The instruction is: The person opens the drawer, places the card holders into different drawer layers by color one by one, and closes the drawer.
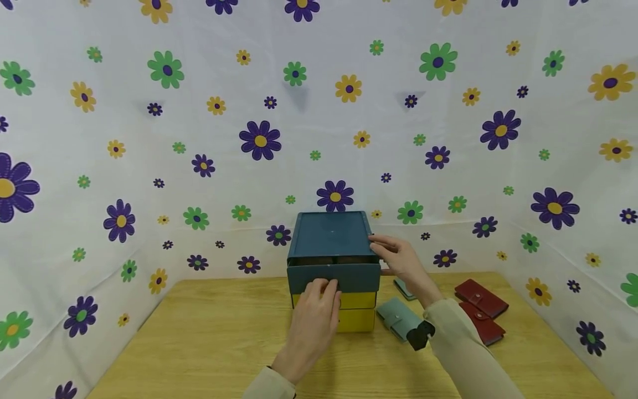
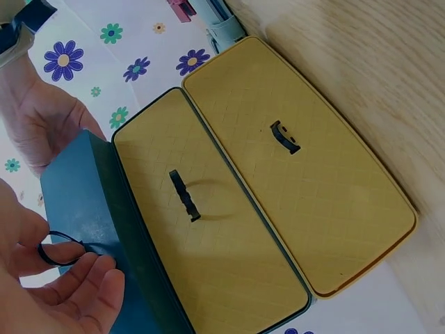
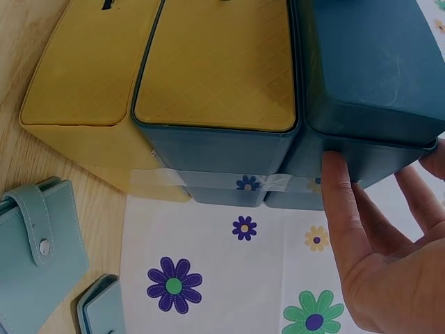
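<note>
A stack of small drawers stands on the table, with a blue top unit (image 1: 331,235) over two yellow-fronted drawers (image 2: 278,167). The blue top drawer (image 1: 299,278) juts out a little, and a dark gap shows behind its front. My left hand (image 1: 314,310) is at that front, its thumb and finger holding the dark loop pull (image 2: 61,263). With extended fingers (image 3: 341,202), my right hand (image 1: 401,263) steadies the right side of the blue unit. Beside the stack lie a light-green wallet (image 1: 399,317) and a smaller green one (image 1: 405,288).
Two dark red wallets (image 1: 480,297) overlap at the table's right. Behind the wooden table (image 1: 214,332) hangs a white flowered cloth (image 1: 224,183). Clear tape (image 3: 208,179) runs along the drawers' side. Each yellow front has a dark pull (image 2: 185,196).
</note>
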Demonstrator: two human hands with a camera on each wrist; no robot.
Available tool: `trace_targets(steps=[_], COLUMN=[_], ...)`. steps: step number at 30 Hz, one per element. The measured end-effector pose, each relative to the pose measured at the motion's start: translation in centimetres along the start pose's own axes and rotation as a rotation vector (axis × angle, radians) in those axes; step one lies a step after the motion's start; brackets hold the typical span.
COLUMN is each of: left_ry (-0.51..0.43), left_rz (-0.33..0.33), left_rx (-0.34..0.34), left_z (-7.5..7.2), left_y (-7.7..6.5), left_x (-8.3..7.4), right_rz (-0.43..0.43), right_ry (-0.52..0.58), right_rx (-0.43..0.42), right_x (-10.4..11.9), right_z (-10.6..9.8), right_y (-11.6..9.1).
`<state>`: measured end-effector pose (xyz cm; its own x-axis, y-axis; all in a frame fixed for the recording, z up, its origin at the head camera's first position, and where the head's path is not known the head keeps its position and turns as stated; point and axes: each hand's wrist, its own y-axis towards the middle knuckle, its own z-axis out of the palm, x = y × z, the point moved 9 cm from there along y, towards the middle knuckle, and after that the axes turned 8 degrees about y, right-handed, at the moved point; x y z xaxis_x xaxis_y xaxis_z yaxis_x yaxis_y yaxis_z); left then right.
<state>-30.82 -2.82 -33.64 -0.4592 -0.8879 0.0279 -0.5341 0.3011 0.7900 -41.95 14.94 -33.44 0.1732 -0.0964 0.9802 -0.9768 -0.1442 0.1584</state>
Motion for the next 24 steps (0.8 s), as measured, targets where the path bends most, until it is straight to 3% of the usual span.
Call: trace_targets(steps=[9,24], left_ry=[0.011,0.006], left_rz=[-0.018,-0.048], left_rx=[0.06,0.08], left_z=[1.2,2.1], left_y=[0.5,1.1], left_x=[0.3,0.9], right_rz=[0.005,-0.004], right_ry=[0.019,0.02], right_rx=[-0.003,-0.006], right_x=[0.0,0.1], right_z=[0.0,0.0], right_y=[0.1,0.0])
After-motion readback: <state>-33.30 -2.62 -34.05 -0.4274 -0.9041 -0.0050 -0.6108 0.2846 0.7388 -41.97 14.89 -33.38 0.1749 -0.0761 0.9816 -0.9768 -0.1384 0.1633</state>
